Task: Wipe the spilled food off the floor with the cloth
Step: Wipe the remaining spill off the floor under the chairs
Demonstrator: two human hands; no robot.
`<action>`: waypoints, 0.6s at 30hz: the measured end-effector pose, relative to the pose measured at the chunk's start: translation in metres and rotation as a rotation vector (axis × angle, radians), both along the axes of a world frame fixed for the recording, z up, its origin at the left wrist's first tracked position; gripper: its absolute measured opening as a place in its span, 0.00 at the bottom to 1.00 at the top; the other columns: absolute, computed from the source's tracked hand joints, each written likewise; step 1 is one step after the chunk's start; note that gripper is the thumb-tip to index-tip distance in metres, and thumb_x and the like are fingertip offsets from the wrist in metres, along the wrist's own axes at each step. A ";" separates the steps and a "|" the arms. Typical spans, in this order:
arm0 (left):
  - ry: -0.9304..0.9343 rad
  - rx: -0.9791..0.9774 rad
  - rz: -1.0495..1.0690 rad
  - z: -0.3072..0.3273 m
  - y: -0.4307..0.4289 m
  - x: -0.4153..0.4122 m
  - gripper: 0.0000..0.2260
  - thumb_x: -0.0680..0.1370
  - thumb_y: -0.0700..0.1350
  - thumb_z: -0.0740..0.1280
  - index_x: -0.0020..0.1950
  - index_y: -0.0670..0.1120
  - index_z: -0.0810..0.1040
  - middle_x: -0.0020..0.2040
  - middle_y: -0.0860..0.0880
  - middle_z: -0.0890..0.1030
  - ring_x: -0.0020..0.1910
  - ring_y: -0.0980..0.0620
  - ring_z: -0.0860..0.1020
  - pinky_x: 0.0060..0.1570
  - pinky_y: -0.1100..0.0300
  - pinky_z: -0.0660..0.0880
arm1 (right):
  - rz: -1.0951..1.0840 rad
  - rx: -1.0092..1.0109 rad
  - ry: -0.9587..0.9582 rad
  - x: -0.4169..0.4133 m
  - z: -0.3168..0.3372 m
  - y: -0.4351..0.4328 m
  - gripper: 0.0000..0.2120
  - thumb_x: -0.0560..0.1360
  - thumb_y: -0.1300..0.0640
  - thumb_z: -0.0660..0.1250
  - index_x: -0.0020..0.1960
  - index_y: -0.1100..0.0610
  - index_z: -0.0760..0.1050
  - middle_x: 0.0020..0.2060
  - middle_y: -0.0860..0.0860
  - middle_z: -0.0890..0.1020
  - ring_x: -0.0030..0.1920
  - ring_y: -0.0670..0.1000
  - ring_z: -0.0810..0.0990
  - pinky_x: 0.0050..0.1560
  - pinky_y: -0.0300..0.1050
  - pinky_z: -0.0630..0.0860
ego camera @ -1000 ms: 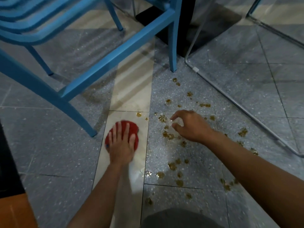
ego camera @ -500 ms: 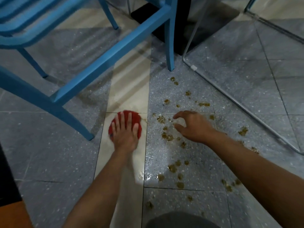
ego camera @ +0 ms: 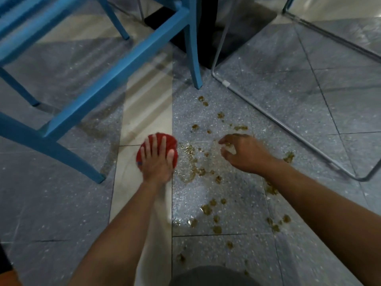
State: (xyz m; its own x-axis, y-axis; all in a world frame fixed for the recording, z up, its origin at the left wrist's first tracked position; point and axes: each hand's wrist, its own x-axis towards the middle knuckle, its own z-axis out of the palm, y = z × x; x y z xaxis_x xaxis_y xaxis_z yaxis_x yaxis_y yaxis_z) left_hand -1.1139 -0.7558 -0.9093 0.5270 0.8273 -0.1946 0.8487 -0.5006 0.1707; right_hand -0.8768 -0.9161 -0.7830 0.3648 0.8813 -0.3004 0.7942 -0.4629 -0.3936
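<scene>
The left hand (ego camera: 156, 162) lies flat on the red cloth (ego camera: 173, 142), fingers (ego camera: 164, 142) straight and spread wide, pressing it to the floor (ego camera: 288, 112). They point away from the person, towards the blue chair (ego camera: 115, 73). The cloth is bunched round, with no clear long axis. It sits on the pale tile strip, just left of the spilled food (ego camera: 206, 209). The right hand (ego camera: 245, 153) is curled over the spill — I cannot tell whether it holds anything.

— What sort of place is this?
— Probably a café or canteen dining area. There are speckled floor tiles (ego camera: 309, 100), a blue slatted chair (ego camera: 123, 67), a black table pedestal (ego camera: 208, 48), a metal chair frame (ego camera: 268, 115), and spilled food (ego camera: 206, 209) underfoot.
</scene>
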 end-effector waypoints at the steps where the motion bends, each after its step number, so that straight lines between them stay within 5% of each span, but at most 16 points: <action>1: -0.012 -0.018 -0.002 -0.002 -0.005 0.022 0.29 0.89 0.59 0.45 0.89 0.51 0.46 0.89 0.44 0.44 0.87 0.42 0.41 0.85 0.41 0.42 | 0.012 -0.015 0.002 -0.004 -0.002 -0.003 0.18 0.78 0.45 0.67 0.67 0.44 0.77 0.64 0.50 0.81 0.63 0.56 0.79 0.63 0.55 0.77; 4: -0.064 0.025 -0.229 -0.011 -0.056 0.035 0.28 0.90 0.58 0.48 0.89 0.51 0.50 0.89 0.46 0.48 0.88 0.42 0.45 0.85 0.40 0.47 | 0.042 -0.031 -0.014 -0.008 -0.003 -0.008 0.19 0.77 0.45 0.68 0.68 0.45 0.76 0.66 0.50 0.81 0.64 0.57 0.79 0.63 0.54 0.76; 8: -0.022 -0.003 -0.578 -0.022 -0.099 -0.049 0.28 0.89 0.61 0.48 0.88 0.57 0.50 0.89 0.51 0.48 0.88 0.46 0.47 0.83 0.40 0.53 | 0.035 -0.021 -0.002 0.001 0.001 -0.014 0.19 0.78 0.47 0.67 0.68 0.48 0.76 0.66 0.52 0.80 0.65 0.57 0.78 0.65 0.55 0.75; 11: -0.005 0.022 -0.436 -0.016 -0.057 -0.069 0.28 0.88 0.62 0.48 0.88 0.57 0.53 0.89 0.50 0.49 0.88 0.45 0.49 0.84 0.40 0.49 | 0.031 -0.019 0.004 0.006 -0.001 -0.026 0.19 0.79 0.47 0.67 0.69 0.49 0.76 0.66 0.53 0.80 0.66 0.58 0.78 0.65 0.55 0.75; 15: -0.010 0.001 -0.016 -0.001 -0.037 0.015 0.28 0.89 0.60 0.46 0.89 0.53 0.49 0.89 0.46 0.46 0.87 0.42 0.43 0.84 0.40 0.43 | 0.059 -0.050 -0.023 0.004 -0.003 -0.038 0.20 0.79 0.45 0.67 0.69 0.48 0.75 0.67 0.53 0.80 0.67 0.57 0.77 0.66 0.53 0.74; 18: -0.024 -0.004 -0.212 -0.006 -0.093 0.046 0.27 0.89 0.58 0.46 0.89 0.53 0.48 0.89 0.48 0.45 0.87 0.43 0.41 0.84 0.39 0.46 | 0.057 -0.108 -0.003 0.007 0.000 -0.042 0.21 0.79 0.44 0.66 0.70 0.47 0.74 0.68 0.52 0.78 0.67 0.56 0.76 0.67 0.52 0.73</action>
State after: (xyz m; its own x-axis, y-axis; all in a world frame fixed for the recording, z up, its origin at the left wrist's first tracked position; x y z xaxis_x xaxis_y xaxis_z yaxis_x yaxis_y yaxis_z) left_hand -1.0674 -0.8483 -0.9150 0.6936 0.6968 -0.1825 0.7202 -0.6666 0.1921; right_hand -0.8695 -0.9586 -0.7826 0.3157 0.8633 -0.3937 0.8217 -0.4562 -0.3416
